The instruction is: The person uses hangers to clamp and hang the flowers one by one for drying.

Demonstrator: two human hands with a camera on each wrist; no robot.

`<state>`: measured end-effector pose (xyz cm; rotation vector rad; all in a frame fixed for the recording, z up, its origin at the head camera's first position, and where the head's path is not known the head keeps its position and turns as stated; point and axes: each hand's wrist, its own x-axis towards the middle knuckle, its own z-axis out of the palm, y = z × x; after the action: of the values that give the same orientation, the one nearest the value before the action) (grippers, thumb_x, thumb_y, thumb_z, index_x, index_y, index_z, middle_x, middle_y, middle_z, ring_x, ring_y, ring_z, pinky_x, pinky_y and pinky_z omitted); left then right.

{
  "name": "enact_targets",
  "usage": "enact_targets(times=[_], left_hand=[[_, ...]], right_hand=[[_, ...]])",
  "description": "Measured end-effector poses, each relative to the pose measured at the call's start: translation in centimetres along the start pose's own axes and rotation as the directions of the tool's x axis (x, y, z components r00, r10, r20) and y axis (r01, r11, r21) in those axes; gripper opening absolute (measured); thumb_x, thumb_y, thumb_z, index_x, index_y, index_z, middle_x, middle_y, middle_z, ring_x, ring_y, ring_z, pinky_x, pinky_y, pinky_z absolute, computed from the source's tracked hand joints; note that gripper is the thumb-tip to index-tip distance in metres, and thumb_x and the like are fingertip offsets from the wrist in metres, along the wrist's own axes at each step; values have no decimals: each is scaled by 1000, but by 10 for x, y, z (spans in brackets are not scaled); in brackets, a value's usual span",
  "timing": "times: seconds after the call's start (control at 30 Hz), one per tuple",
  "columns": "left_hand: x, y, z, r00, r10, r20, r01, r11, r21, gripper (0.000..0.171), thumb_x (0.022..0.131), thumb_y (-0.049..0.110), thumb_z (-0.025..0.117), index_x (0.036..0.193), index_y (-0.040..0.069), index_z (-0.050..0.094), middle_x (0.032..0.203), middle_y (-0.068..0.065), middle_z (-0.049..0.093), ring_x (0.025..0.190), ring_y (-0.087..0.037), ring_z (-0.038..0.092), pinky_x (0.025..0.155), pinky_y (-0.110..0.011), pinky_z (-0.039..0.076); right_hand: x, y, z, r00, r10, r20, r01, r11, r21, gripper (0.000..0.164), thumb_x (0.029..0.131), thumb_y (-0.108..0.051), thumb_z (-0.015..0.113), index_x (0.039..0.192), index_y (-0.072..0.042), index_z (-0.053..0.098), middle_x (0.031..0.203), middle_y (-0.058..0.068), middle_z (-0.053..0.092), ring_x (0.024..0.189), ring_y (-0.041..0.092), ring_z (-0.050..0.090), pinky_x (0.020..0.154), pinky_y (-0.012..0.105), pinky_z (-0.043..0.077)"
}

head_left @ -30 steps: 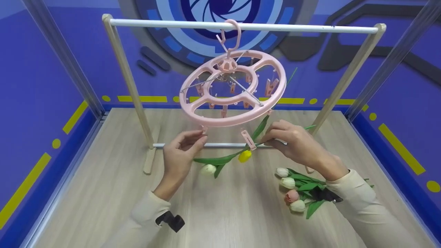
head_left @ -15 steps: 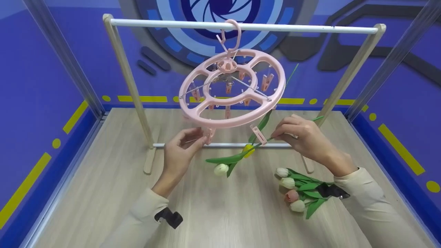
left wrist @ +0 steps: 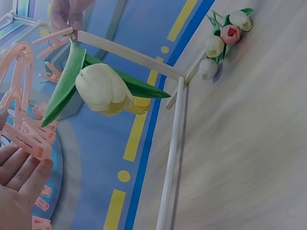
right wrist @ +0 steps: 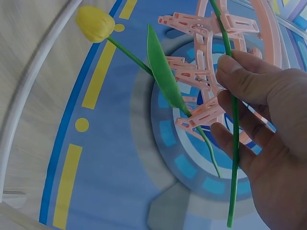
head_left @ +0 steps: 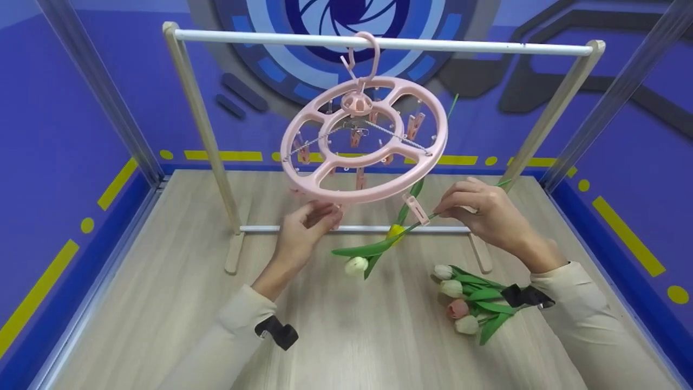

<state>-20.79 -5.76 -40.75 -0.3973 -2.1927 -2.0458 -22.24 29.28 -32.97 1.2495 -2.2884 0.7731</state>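
Observation:
My right hand (head_left: 482,214) pinches the green stem (right wrist: 235,139) of a white tulip (head_left: 356,266) between thumb and fingers. The bloom points left, and the stem crosses a pink clothespin (head_left: 416,210) hanging from the front of the round pink drying hanger (head_left: 346,196). My left hand (head_left: 306,230) is under the hanger's front-left rim, thumb and fingers round another pink clothespin (left wrist: 31,141). A yellow tulip (right wrist: 95,24) hangs head down from a clothespin (right wrist: 204,115) on the hanger's right side; the white tulip's leaf partly covers it in the head view.
The hanger hooks over the white top bar (head_left: 460,45) of a wooden-legged rack (head_left: 201,130). Several tulips, white and pink (head_left: 458,309), lie on the tabletop (head_left: 346,336) below my right forearm. A lower white bar (head_left: 357,229) spans the rack's feet. Blue walls surround the table.
My right hand has moved right with the white tulip. The hanger has turned slightly, its front clothespin swinging right. My left hand has shifted right along the rim.

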Motion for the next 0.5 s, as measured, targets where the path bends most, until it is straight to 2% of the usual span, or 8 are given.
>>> enact_targets(times=[0.2, 0.33, 0.5], left_hand=[[3, -2, 3, 1000, 5, 11, -5, 1000, -20, 30, 103, 21, 73, 130, 6, 72, 119, -5, 75, 114, -23, 69, 98, -34, 59], [4, -2, 3, 1000, -6, -15, 5, 999, -40, 29, 100, 23, 78, 125, 8, 76, 110, -6, 77, 103, -23, 70, 91, -33, 61], [3, -1, 3, 999, -5, -48, 3, 999, -39, 30, 96, 22, 83, 122, 8, 76, 113, -4, 77, 106, -22, 72, 91, -34, 62]], right_hand=[[-1, 2, 0, 1000, -8, -11, 8, 1000, 6, 30, 80, 17, 84, 96, -8, 81, 96, -1, 76, 93, 19, 65, 85, 17, 50], [0, 1, 0, 998, -48, -34, 48, 999, -3, 33, 77, 19, 84, 96, -8, 81, 93, 1, 76, 89, 20, 65, 81, 16, 49], [-1, 2, 0, 999, -41, -33, 41, 999, -2, 34, 77, 19, 84, 96, -8, 81, 93, 1, 76, 88, 21, 65, 80, 15, 49]])
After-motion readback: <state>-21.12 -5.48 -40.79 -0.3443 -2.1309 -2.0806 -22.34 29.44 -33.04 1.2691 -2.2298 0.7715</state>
